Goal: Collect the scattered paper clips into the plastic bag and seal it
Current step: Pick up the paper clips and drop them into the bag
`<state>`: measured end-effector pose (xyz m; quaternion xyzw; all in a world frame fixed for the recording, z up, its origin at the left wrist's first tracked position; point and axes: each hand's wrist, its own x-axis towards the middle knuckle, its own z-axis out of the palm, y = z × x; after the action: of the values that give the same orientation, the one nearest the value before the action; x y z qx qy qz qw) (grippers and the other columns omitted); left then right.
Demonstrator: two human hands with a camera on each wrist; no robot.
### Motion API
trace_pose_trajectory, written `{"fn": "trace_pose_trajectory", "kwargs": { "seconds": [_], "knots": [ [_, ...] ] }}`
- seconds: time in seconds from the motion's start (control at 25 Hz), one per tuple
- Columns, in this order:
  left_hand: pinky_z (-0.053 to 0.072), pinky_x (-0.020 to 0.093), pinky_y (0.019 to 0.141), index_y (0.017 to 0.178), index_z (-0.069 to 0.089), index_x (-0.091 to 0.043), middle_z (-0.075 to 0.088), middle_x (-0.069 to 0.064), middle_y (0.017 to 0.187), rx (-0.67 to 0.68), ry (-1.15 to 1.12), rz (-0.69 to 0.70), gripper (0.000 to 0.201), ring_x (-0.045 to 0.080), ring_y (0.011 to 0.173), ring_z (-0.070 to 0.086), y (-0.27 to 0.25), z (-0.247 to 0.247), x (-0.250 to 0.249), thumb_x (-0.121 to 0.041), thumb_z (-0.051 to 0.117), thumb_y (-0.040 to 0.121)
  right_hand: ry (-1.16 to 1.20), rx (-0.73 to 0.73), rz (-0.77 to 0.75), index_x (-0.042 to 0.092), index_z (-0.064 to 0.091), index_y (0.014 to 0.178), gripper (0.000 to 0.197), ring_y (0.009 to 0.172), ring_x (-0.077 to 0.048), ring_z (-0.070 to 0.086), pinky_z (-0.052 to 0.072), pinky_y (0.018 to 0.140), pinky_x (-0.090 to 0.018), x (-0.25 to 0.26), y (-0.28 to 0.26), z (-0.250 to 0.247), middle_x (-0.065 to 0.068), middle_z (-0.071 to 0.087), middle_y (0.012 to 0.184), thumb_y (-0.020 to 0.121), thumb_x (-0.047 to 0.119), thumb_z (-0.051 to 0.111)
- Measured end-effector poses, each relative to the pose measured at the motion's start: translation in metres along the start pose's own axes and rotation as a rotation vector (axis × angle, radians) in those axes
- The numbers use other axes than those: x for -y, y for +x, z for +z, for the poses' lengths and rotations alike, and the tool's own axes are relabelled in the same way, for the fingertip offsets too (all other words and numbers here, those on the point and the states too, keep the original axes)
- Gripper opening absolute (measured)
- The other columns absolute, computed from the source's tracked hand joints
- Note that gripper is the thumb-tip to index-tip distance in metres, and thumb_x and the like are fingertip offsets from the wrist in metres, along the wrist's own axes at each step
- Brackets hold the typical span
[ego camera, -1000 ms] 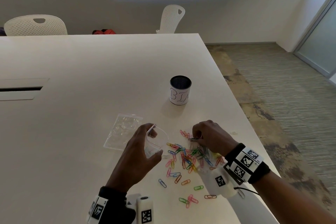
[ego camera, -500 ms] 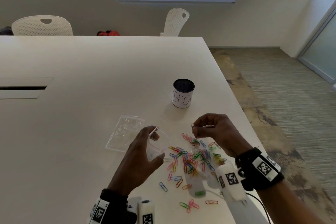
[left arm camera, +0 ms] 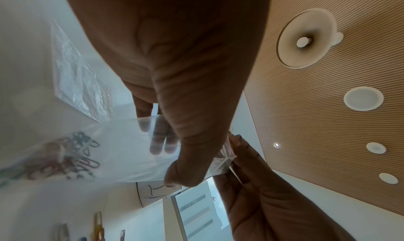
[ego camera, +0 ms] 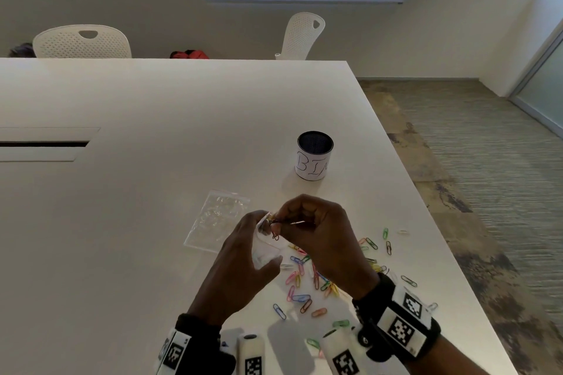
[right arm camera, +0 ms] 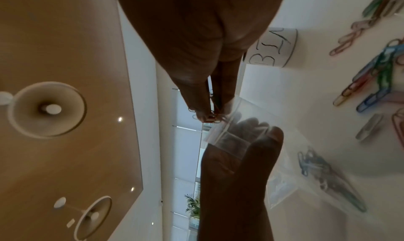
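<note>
My left hand holds a small clear plastic bag above the table, its mouth turned up; several clips show through the bag. My right hand pinches a few paper clips right at the bag's mouth, fingertips touching the bag's rim. Many coloured paper clips lie scattered on the white table under and right of my hands.
A second clear bag lies flat on the table left of my hands. A white cup marked "BIN" stands behind them. The table's right edge runs close to the outer clips. Two white chairs stand beyond the far edge.
My right hand lifted from the clip pile with a few clips and moved left to the bag's mouth. The left hand kept hold of the bag, raising it slightly.
</note>
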<state>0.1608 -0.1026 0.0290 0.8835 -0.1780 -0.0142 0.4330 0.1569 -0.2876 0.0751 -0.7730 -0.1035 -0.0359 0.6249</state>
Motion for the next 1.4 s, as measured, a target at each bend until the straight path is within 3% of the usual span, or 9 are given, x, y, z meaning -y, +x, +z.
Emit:
{"fn": "trace_pose_trajectory", "kwargs": {
  "seconds": [0.16,0.4,0.6,0.8,1.0,1.12,1.2,1.32,1.4],
  "knots": [
    [0.042,-0.001,0.08,0.135,0.042,-0.031,0.058,-0.013,0.122,-0.008,0.01,0.012,0.065,-0.003,0.106,0.056,0.0,0.001,0.0,-0.027,0.082,0.083,-0.088,0.034,-0.058,0.013,0.076,0.1,0.015,0.091,-0.003,0.077,0.059,0.083,-0.015,0.002,0.002,-0.002,0.009,0.08,0.096,0.087,0.007,0.079],
    [0.047,0.002,0.08,0.129,0.043,-0.034,0.056,-0.014,0.116,-0.015,-0.003,0.039,0.062,0.007,0.106,0.059,-0.001,0.001,0.005,-0.026,0.082,0.082,-0.119,-0.035,-0.124,0.01,0.077,0.1,0.012,0.089,-0.013,0.078,0.063,0.085,-0.027,0.003,0.009,-0.013,0.003,0.081,0.094,0.09,0.004,0.076],
    [0.044,-0.001,0.08,0.131,0.041,-0.038,0.056,-0.016,0.118,-0.029,-0.016,0.026,0.062,0.002,0.112,0.057,-0.002,-0.003,0.005,-0.028,0.08,0.084,-0.274,-0.136,-0.063,0.012,0.077,0.094,0.01,0.079,-0.009,0.077,0.065,0.079,-0.029,-0.018,0.016,-0.044,0.005,0.079,0.085,0.088,0.004,0.078],
    [0.042,-0.004,0.081,0.132,0.037,-0.04,0.055,-0.017,0.119,-0.027,-0.033,0.023,0.065,-0.001,0.114,0.057,-0.003,-0.002,0.006,-0.025,0.08,0.084,-0.544,-0.097,0.036,0.016,0.075,0.1,0.01,0.077,-0.005,0.073,0.063,0.078,-0.027,-0.059,0.029,-0.081,0.007,0.077,0.088,0.092,0.011,0.075],
    [0.043,-0.003,0.08,0.131,0.036,-0.042,0.055,-0.017,0.119,-0.021,-0.04,0.019,0.066,-0.001,0.114,0.057,-0.002,-0.002,0.005,-0.025,0.08,0.084,-0.733,0.112,0.079,0.014,0.077,0.111,0.018,0.088,-0.011,0.071,0.062,0.084,-0.038,-0.084,0.039,-0.097,0.0,0.077,0.105,0.093,0.013,0.073],
    [0.044,-0.003,0.08,0.132,0.037,-0.04,0.055,-0.016,0.119,-0.021,-0.043,0.022,0.068,-0.001,0.113,0.057,0.0,-0.002,0.005,-0.025,0.082,0.083,-0.791,0.299,0.034,0.018,0.073,0.123,0.028,0.108,-0.011,0.065,0.056,0.095,-0.029,-0.085,0.04,-0.089,0.003,0.071,0.126,0.095,0.016,0.07],
    [0.044,-0.003,0.08,0.132,0.037,-0.04,0.055,-0.016,0.119,-0.02,-0.045,0.019,0.068,-0.001,0.112,0.057,0.0,-0.002,0.004,-0.025,0.082,0.083,-0.828,0.419,0.024,0.018,0.071,0.128,0.033,0.119,-0.01,0.06,0.048,0.102,-0.023,-0.083,0.04,-0.08,0.005,0.065,0.134,0.098,0.008,0.062],
    [0.044,-0.002,0.08,0.134,0.038,-0.037,0.055,-0.016,0.119,-0.017,-0.039,0.012,0.068,0.001,0.111,0.058,-0.001,-0.002,0.003,-0.023,0.081,0.084,-0.881,0.491,0.019,0.019,0.071,0.127,0.036,0.12,-0.01,0.058,0.051,0.102,-0.027,-0.083,0.032,-0.078,0.005,0.062,0.135,0.1,0.001,0.054],
    [0.044,-0.002,0.08,0.135,0.039,-0.035,0.055,-0.015,0.119,-0.02,-0.039,0.011,0.068,-0.001,0.111,0.058,0.0,-0.002,0.003,-0.022,0.081,0.084,-0.876,0.507,0.036,0.019,0.072,0.124,0.031,0.115,-0.009,0.059,0.054,0.099,-0.03,-0.08,0.024,-0.083,0.005,0.062,0.131,0.102,0.006,0.054]
  ]
}}
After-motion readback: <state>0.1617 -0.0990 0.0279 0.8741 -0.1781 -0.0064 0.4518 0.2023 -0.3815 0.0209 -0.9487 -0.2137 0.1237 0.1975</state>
